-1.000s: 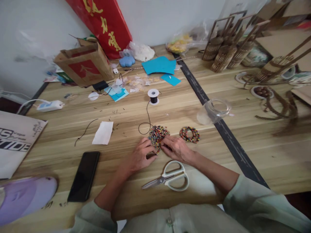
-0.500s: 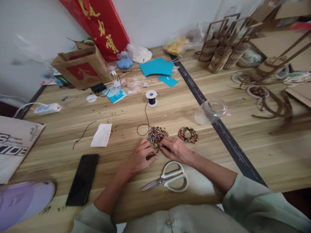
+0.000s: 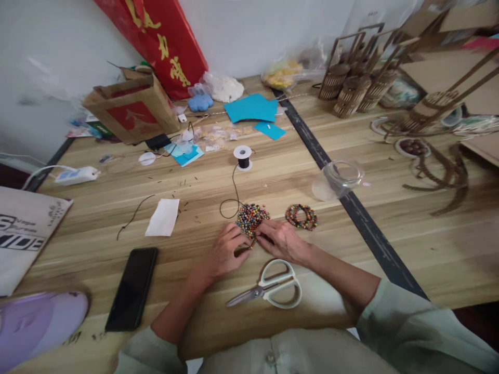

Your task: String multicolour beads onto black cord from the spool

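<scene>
A pile of small multicoloured beads (image 3: 251, 214) lies on the wooden table in front of me. At its left lower edge is my left hand (image 3: 228, 249), thumb and fingers pinched on a short strung row of beads (image 3: 252, 243). My right hand (image 3: 281, 240) meets it from the right, its fingertips closed at the pile's lower edge; whatever they pinch is too small to make out. A black cord (image 3: 234, 189) runs from a white spool (image 3: 243, 156) down into the pile. Beaded bracelets (image 3: 301, 216) lie just beyond my right hand.
White-handled scissors (image 3: 268, 285) lie close below my hands. A black phone (image 3: 131, 289) and white paper (image 3: 162, 217) are on the left. A clear plastic container (image 3: 338, 179) stands to the right. Blue sheets (image 3: 251, 107), a paper bag (image 3: 132, 109) and bamboo baskets (image 3: 353, 93) stand further back.
Both hands stay almost exactly in place at the bead pile. Only a very slight shift of the whole view shows.
</scene>
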The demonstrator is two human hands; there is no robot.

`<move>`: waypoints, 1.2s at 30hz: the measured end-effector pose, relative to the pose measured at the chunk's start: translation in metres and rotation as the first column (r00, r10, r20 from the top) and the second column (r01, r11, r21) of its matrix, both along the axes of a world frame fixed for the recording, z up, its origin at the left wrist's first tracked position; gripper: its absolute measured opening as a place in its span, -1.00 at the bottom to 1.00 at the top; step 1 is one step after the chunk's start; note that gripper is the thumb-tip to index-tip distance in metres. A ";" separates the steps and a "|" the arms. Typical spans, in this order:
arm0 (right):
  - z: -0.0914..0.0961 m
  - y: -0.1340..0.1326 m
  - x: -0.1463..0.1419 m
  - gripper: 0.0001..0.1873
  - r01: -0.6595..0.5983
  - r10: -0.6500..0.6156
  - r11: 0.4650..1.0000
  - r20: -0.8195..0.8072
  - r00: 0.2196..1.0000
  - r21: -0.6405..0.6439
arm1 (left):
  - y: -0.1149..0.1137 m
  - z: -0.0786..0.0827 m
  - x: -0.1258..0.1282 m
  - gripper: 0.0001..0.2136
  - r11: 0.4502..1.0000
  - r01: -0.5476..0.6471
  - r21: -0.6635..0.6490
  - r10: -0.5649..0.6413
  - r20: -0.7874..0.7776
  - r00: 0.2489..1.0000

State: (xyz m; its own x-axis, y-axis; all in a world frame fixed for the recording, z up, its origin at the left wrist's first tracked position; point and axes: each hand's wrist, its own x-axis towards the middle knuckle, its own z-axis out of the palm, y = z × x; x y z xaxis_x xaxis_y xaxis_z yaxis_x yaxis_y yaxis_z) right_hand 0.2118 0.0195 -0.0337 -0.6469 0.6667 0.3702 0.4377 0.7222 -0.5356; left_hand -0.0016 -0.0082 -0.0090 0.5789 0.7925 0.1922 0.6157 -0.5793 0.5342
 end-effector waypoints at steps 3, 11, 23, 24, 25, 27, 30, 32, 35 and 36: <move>0.001 0.000 0.000 -0.88 0.006 -0.006 1.000 0.005 1.000 0.000 | 0.000 0.000 0.000 -0.97 1.000 -0.009 0.003 0.009 0.002 1.000; -0.002 0.000 -0.001 -0.90 0.014 -0.014 1.000 0.006 1.000 0.015 | 0.000 0.000 0.000 -0.96 1.000 0.018 -0.002 -0.018 0.005 1.000; -0.002 0.001 -0.001 -0.88 0.004 -0.004 1.000 -0.009 1.000 0.005 | 0.000 0.000 0.001 -0.94 1.000 0.019 0.004 -0.020 0.010 1.000; -0.002 0.001 -0.001 -0.88 0.008 -0.008 1.000 -0.008 1.000 0.005 | 0.000 0.000 0.001 -0.94 1.000 0.018 0.004 -0.018 0.013 1.000; -0.002 0.000 -0.001 -0.89 0.010 -0.010 1.000 -0.007 1.000 0.004 | 0.000 0.000 0.001 -0.94 1.000 0.015 0.002 -0.016 0.013 1.000; -0.001 0.000 -0.001 -0.89 0.015 -0.015 1.000 -0.003 1.000 0.002 | 0.000 0.000 0.001 -0.93 1.000 0.011 -0.002 -0.011 0.011 1.000; -0.001 0.000 -0.001 -0.89 0.019 -0.019 1.000 -0.001 1.000 0.001 | 0.000 0.000 0.001 -0.93 1.000 0.014 0.002 -0.014 0.012 1.000; 0.000 0.000 -0.001 -0.89 0.022 -0.022 1.000 0.001 1.000 0.003 | 0.000 0.001 0.002 -0.94 1.000 0.014 0.003 -0.014 0.012 1.000; 0.000 0.000 -0.001 -0.88 0.023 -0.023 1.000 0.008 1.000 0.005 | 0.000 0.001 0.002 -0.93 1.000 0.013 0.001 -0.013 0.010 1.000; 0.000 0.000 -0.001 -0.88 0.024 -0.024 1.000 0.009 1.000 0.003 | 0.000 0.001 0.002 -0.93 1.000 0.012 0.002 -0.012 0.013 1.000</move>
